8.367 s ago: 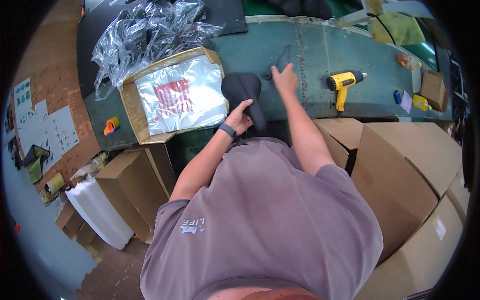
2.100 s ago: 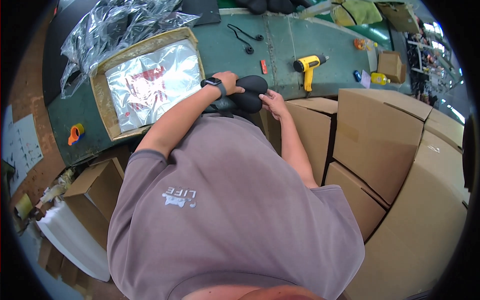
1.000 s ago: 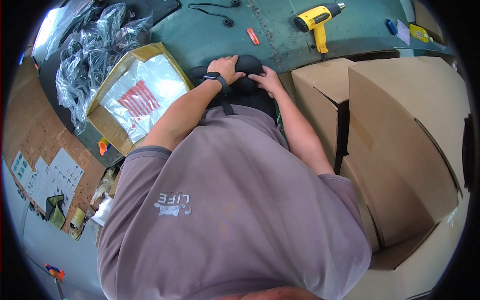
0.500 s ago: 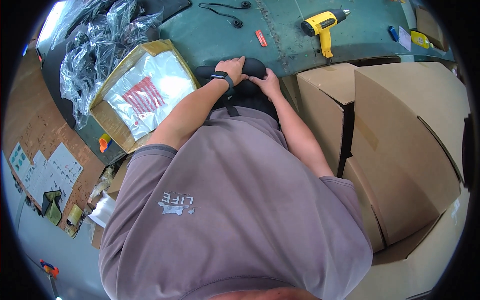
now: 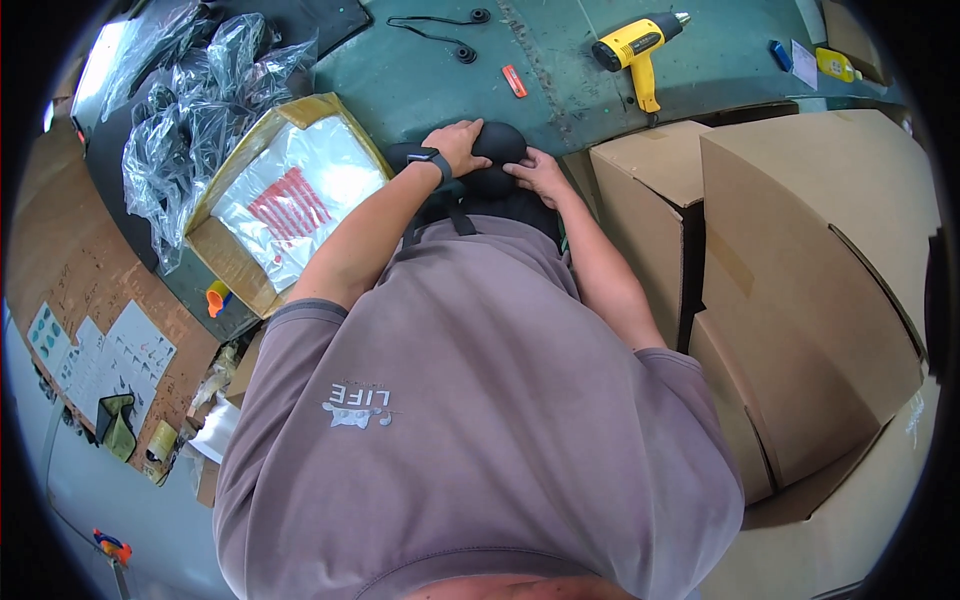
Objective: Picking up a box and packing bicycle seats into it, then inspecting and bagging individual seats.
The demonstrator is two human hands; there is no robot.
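Note:
A black, smooth, rounded padded piece (image 5: 500, 143) with several bulges lies at the table's near edge, just in front of my body. From its left side my left hand (image 5: 456, 148), with a dark watch on the wrist, holds it, with the fingers over the top and the thumb toward the middle. My right hand (image 5: 541, 178) pinches its right side between thumb and fingers. The lower part of the piece merges with dark cloth and a strap near my waist, so its full shape is hidden.
Left of my arm stands an open carton (image 5: 262, 285) holding white plastic bags (image 5: 300, 195). Crumpled clear plastic (image 5: 190, 110) lies beyond it. On the green table (image 5: 420, 80) are a yellow heat gun (image 5: 636, 50), a small red item (image 5: 514, 81) and a black cord (image 5: 440, 25). Large cardboard boxes (image 5: 800, 270) stand right.
My right hand has shifted slightly down and away from the left hand, widening the gap between them. More of the black piece's top shows. The whole view has moved a little.

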